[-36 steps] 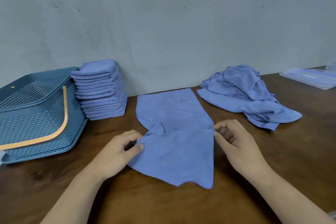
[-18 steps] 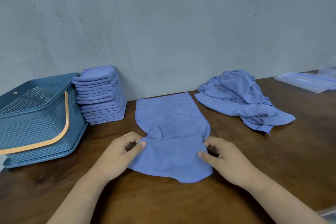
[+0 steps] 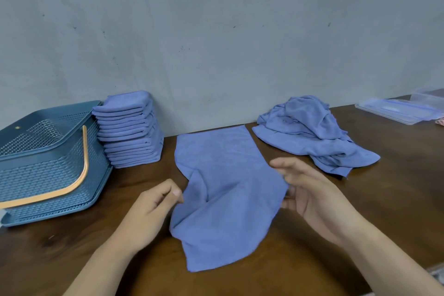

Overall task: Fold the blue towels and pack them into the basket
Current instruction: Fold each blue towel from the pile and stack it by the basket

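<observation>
Our left hand (image 3: 153, 211) is pinching the left edge of the towel (image 3: 225, 199) between thumb and forefinger. Our right hand (image 3: 312, 199) has its thumb over the right edge and fingers under it. It's a bit blurry, but it looks clamped on the cloth.

Half a second ago both hands were low on the crease. Now they've come up, and the near flap hangs out longer toward 6 o'clock. We'd guess the fold is being reset, not finished.

The towel's far half lies flat on the table (image 3: 396, 187), running to 12 at the wall (image 3: 216, 43).

For room, the folded stack (image 3: 129, 132) sits at 10 and the basket (image 3: 48, 163) at 9. The loose pile (image 3: 310, 134) at 2 is just beside the towel's far corner. The table edge is close at 5, so the open wood is mostly at 7.
</observation>
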A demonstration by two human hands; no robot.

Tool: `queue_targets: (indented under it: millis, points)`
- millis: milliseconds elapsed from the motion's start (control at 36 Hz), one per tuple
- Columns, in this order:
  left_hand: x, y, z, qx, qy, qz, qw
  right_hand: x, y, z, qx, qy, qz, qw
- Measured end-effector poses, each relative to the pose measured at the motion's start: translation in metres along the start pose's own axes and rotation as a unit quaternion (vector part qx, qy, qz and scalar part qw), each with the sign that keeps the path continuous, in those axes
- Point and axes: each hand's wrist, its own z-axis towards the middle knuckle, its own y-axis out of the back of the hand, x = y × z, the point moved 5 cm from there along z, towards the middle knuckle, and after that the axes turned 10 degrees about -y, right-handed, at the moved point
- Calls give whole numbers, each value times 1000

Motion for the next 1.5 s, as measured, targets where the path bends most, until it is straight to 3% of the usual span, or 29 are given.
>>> queue_targets:
  millis: [139, 250, 389, 444, 611, 861, 917, 972, 1083, 1139, 1222, 1333, 1500]
  points:
    - [-7, 0, -20, 61, -30, 55, 996, -21, -5, -6, 39, -10, -135, 990]
    - [-29, -14, -32, 121, -86, 80, 986, -29, -12, -4, 11, -7, -210, 978]
    - [-28, -27, -40, 193, -72, 115, 972, -28, -21, 8, -59, 14, -263, 963]
    - [-27, -27, -41, 202, -61, 113, 971, -26, -25, 13, -76, 42, -328, 941]
    - [-23, -28, -43, 243, -35, 95, 965, -45, -35, 24, 2, 47, -549, 834]
    - [-16, -31, -38, 182, -21, 68, 981, -54, -47, 36, -39, 145, -632, 760]
    - [-17, -32, -38, 166, -33, 65, 983, -54, -49, 37, -39, 150, -619, 770]
    - [-19, -29, -38, 138, -38, 41, 989, -49, -48, 34, -36, 154, -577, 801]
    - [-27, -15, -33, 23, -29, -42, 998, -18, -37, 24, -82, 123, -340, 929]
    - [-31, -9, -31, -37, -31, -66, 997, -3, -27, 20, -115, 115, -220, 962]
    - [-40, -1, -29, -97, -40, -85, 991, 16, -14, 16, -168, 128, -157, 965]
    - [-60, 7, -25, -151, -64, -89, 983, 35, -7, 9, -173, 140, -48, 974]
    - [-76, 6, -30, -213, -71, -93, 970, 55, -7, -13, -203, 206, -24, 957]
